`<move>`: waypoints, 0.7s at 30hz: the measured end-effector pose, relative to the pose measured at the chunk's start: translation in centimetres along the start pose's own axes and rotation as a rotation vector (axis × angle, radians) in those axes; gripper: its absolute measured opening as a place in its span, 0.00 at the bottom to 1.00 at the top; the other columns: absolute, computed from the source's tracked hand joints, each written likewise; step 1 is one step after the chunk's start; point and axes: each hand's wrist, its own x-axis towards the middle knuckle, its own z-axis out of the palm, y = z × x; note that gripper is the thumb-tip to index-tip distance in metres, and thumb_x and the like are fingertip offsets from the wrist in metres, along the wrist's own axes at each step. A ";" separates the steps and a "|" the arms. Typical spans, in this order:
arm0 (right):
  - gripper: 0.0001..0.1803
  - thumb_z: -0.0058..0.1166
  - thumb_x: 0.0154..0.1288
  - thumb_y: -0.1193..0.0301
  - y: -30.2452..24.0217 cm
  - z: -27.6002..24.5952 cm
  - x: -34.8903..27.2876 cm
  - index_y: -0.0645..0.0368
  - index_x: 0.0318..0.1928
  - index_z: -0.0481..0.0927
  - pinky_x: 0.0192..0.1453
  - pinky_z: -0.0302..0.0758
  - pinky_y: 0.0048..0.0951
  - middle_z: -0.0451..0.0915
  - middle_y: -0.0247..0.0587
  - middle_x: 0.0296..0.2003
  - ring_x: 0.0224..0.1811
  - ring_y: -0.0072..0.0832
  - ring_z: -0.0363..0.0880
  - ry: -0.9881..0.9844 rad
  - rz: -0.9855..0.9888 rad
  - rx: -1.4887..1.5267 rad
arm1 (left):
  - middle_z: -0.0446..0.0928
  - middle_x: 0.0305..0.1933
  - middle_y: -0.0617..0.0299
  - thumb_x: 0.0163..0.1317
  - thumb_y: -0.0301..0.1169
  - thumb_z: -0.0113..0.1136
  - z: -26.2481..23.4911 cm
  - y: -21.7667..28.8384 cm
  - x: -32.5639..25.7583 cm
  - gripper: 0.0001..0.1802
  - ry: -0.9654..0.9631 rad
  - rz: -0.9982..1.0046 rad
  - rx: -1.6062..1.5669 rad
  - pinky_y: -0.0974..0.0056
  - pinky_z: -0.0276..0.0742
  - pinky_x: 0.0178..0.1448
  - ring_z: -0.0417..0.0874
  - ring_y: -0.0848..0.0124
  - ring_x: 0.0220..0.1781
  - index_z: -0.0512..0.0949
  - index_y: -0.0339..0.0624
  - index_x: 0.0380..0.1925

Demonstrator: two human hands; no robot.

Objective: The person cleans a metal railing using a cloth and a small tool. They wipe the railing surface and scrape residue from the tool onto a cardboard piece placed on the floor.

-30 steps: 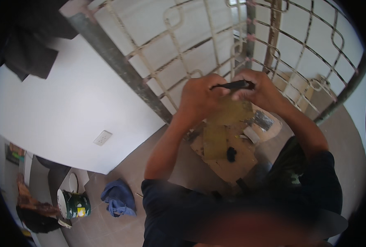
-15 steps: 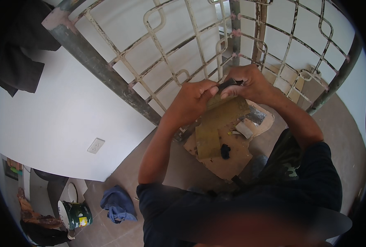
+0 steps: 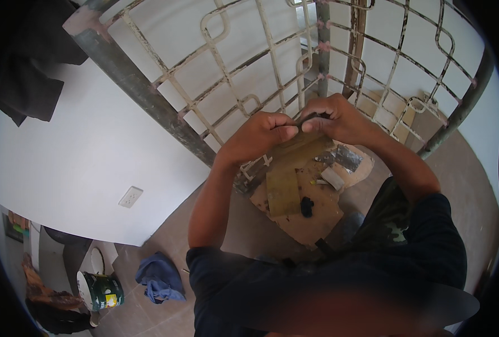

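Note:
In front of the metal grille [image 3: 227, 73], both hands come together at chest height. My left hand [image 3: 263, 135] is closed, its thumb and fingers pinching one end of a small dark folded sheet [image 3: 321, 116]. The other end lies between the thumb and curled fingers of my right hand [image 3: 339, 121]. Most of the sheet is hidden by the fingers, so its material cannot be made out. Below the hands, a worn brown cardboard piece [image 3: 317, 219] lies on the floor with an olive-brown sheet [image 3: 283, 191] over it.
On the cardboard sit a black crumpled lump [image 3: 306, 206] and a pale block [image 3: 332, 178]. Thick grey posts [image 3: 142, 92] frame the grille, beside a white wall [image 3: 81, 163]. A blue cloth [image 3: 160, 278] and a dark green paint bucket [image 3: 106, 291] stand at lower left.
The hands have drawn closer together and turned slightly, so less of the dark sheet shows between them. My left hand has shifted a little to the right. The view has moved slightly.

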 end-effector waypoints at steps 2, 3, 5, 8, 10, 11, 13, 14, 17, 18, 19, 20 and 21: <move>0.16 0.69 0.65 0.63 -0.3 0.1 0.0 0.64 0.39 0.83 0.39 0.73 0.29 0.82 0.37 0.30 0.33 0.21 0.77 -0.034 0.148 0.089 | 0.76 0.30 0.70 0.70 0.38 0.63 -0.1 0.2 -0.1 0.14 0.055 -0.060 0.095 0.69 0.70 0.41 0.71 0.81 0.35 0.83 0.36 0.40; 0.15 0.69 0.65 0.63 -0.4 0.2 0.0 0.64 0.40 0.83 0.40 0.73 0.29 0.83 0.36 0.31 0.34 0.20 0.77 -0.039 0.215 0.098 | 0.77 0.30 0.69 0.69 0.36 0.63 0.0 0.4 -0.1 0.13 0.081 -0.088 0.153 0.69 0.70 0.40 0.72 0.81 0.34 0.83 0.35 0.39; 0.14 0.69 0.65 0.65 -0.5 0.3 0.1 0.64 0.41 0.83 0.40 0.73 0.27 0.83 0.35 0.31 0.35 0.18 0.77 -0.028 0.282 0.098 | 0.78 0.29 0.66 0.66 0.33 0.63 0.3 0.7 0.0 0.11 0.137 -0.033 0.307 0.67 0.71 0.40 0.73 0.80 0.33 0.83 0.34 0.37; 0.12 0.68 0.66 0.68 -0.3 0.5 0.2 0.64 0.38 0.82 0.39 0.73 0.25 0.81 0.33 0.30 0.35 0.16 0.76 0.005 0.308 0.156 | 0.79 0.29 0.60 0.64 0.29 0.63 1.3 1.1 0.1 0.09 0.238 0.057 0.385 0.66 0.72 0.40 0.74 0.79 0.32 0.82 0.32 0.36; 0.10 0.68 0.66 0.70 0.1 0.7 0.2 0.63 0.36 0.81 0.38 0.72 0.24 0.80 0.31 0.29 0.34 0.15 0.75 0.020 0.368 0.302 | 0.81 0.30 0.59 0.63 0.28 0.64 1.8 1.3 0.1 0.08 0.273 0.072 0.387 0.65 0.73 0.41 0.75 0.78 0.33 0.82 0.32 0.37; 0.10 0.68 0.66 0.70 0.3 0.8 0.1 0.63 0.36 0.81 0.38 0.72 0.24 0.79 0.31 0.29 0.34 0.15 0.75 0.041 0.337 0.308 | 0.81 0.31 0.59 0.62 0.27 0.64 1.8 1.3 0.1 0.08 0.272 0.058 0.392 0.65 0.74 0.42 0.76 0.77 0.34 0.83 0.32 0.37; 0.10 0.67 0.66 0.70 0.7 0.8 -0.1 0.62 0.34 0.80 0.38 0.72 0.23 0.79 0.29 0.29 0.33 0.14 0.74 0.091 0.283 0.289 | 0.83 0.31 0.59 0.62 0.27 0.66 1.6 1.4 0.0 0.09 0.337 0.064 0.275 0.65 0.75 0.43 0.78 0.76 0.34 0.84 0.32 0.37; 0.10 0.67 0.66 0.70 0.7 0.7 -0.1 0.62 0.35 0.80 0.38 0.72 0.23 0.79 0.30 0.29 0.33 0.14 0.74 0.144 0.299 0.309 | 0.83 0.30 0.59 0.61 0.28 0.68 1.4 1.4 -0.1 0.09 0.401 0.085 0.151 0.65 0.75 0.43 0.79 0.74 0.34 0.84 0.33 0.37; 0.10 0.67 0.67 0.69 0.5 0.0 -0.1 0.62 0.36 0.80 0.39 0.72 0.23 0.80 0.31 0.31 0.34 0.16 0.75 0.193 0.300 0.299 | 0.84 0.30 0.62 0.60 0.29 0.71 0.2 1.2 -0.3 0.10 0.399 0.118 0.034 0.66 0.76 0.42 0.80 0.76 0.34 0.86 0.34 0.38; 0.10 0.67 0.68 0.68 0.3 -0.3 -0.1 0.63 0.37 0.81 0.40 0.73 0.24 0.81 0.33 0.31 0.34 0.17 0.76 0.163 0.283 0.250 | 0.84 0.31 0.64 0.60 0.29 0.71 -0.1 1.1 -0.3 0.10 0.380 0.106 0.037 0.67 0.76 0.43 0.80 0.77 0.35 0.87 0.35 0.39; 0.11 0.66 0.68 0.68 0.1 -0.5 0.0 0.63 0.38 0.82 0.41 0.74 0.25 0.82 0.34 0.32 0.35 0.19 0.77 0.164 0.274 0.188 | 0.84 0.31 0.64 0.60 0.29 0.71 -0.3 0.9 -0.3 0.10 0.373 0.115 0.046 0.68 0.76 0.42 0.80 0.77 0.34 0.86 0.35 0.40; 0.10 0.66 0.68 0.68 -0.2 -0.6 0.0 0.63 0.40 0.82 0.42 0.74 0.26 0.83 0.35 0.33 0.36 0.20 0.78 0.129 0.256 0.186 | 0.84 0.31 0.64 0.60 0.29 0.71 -0.3 0.6 -0.3 0.11 0.379 0.105 0.054 0.68 0.75 0.41 0.80 0.78 0.34 0.86 0.35 0.40; 0.11 0.65 0.69 0.68 -0.5 -0.8 0.0 0.64 0.42 0.83 0.43 0.75 0.28 0.84 0.36 0.33 0.36 0.22 0.80 0.126 0.247 0.172 | 0.84 0.31 0.64 0.60 0.29 0.71 -0.4 0.4 -0.2 0.12 0.378 0.098 0.054 0.69 0.75 0.40 0.80 0.78 0.34 0.86 0.35 0.41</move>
